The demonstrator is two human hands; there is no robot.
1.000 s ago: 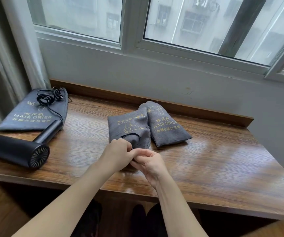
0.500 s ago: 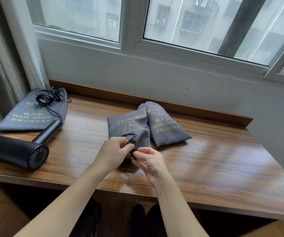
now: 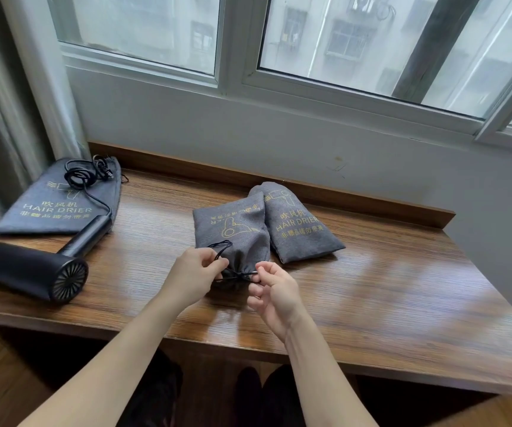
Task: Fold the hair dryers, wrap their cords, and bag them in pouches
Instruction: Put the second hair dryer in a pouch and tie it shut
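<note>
Grey woven pouch (image 3: 233,229) bulging, neck gathered; left hand (image 3: 191,277), right hand (image 3: 274,292) each pinch thin black drawstring (image 3: 233,274)

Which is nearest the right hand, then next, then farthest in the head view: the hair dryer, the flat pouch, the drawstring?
1. Drawstring, pinched by the right hand.
2. Hair dryer, far left, front.
3. Flat pouch, far left, behind it.
</note>
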